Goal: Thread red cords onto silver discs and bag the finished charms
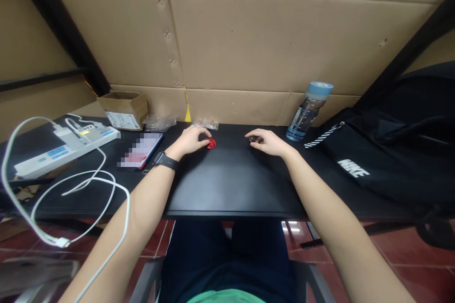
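My left hand (194, 141) is at the far middle of the black table, its fingers curved and closed at the tips on a small red openwork thing (212, 143). The red thing looks like a loop or coil of thin strands; its exact kind is unclear. To the right, my right hand (266, 142) curls its thumb and fingers round a small dark thing with a shiny edge (252, 139). Most of that thing is hidden by the fingers. A wide stretch of tabletop separates the two hands. A dark watch (166, 160) is on my left wrist.
Left of my hands are a phone (141, 151), a white power strip (67, 151) with looping cable, an open cardboard box (125, 109) and clear plastic bags (159, 123). On the right stand a blue-lidded bottle (307, 111) and a black bag (384, 156). Cardboard (249, 47) walls the back.
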`<state>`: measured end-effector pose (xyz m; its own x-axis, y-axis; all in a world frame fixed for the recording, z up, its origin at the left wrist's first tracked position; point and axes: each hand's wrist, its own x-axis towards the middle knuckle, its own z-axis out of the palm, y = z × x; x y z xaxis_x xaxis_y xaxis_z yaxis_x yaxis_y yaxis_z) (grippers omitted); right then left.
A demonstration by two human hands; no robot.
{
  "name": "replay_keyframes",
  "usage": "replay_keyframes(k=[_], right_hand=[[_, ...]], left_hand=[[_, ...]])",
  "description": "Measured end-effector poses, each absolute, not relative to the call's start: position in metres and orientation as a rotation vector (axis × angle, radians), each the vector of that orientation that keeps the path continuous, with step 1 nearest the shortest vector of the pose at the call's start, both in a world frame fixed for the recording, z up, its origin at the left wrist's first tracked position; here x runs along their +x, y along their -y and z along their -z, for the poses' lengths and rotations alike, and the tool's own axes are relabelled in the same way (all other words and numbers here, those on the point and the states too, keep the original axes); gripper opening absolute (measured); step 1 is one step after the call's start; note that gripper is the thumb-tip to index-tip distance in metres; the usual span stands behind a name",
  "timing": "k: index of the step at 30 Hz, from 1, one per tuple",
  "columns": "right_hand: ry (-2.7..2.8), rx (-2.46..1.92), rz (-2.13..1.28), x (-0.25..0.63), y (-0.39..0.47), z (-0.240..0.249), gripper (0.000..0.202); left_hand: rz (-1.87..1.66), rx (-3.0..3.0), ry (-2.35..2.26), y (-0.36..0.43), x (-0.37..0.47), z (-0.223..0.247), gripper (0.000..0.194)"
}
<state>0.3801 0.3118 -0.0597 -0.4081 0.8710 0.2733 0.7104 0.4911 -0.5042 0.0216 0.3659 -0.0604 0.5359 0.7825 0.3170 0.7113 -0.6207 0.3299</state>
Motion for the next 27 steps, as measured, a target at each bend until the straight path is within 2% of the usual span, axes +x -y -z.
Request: replay_keyframes(k=[9, 13, 18, 27], right_hand=[[2.242, -1.308, -0.363, 0.379, -0.310, 0.058, 0.040], [2.247, -1.292, -0.367, 0.379, -0.309, 0.057, 0.040], [2.250, -1.289, -0.377, 0.379, -0.309, 0.057, 0.039], [2.256, -1.323, -0.407, 0.379, -0.309, 0.057, 0.039]], left_hand=[[-0.628, 2.648, -1.250, -0.366, 0.025, 0.064, 0.030], [-0.646, 2.599, -1.339, -0.369, 0.026, 0.069, 0.044], [-0.621, 2.644, -1.459, -0.370, 0.028, 0.074, 0.025], [-0.590, 2.708, -1.521, -0.368, 0.031, 0.075, 0.021]])
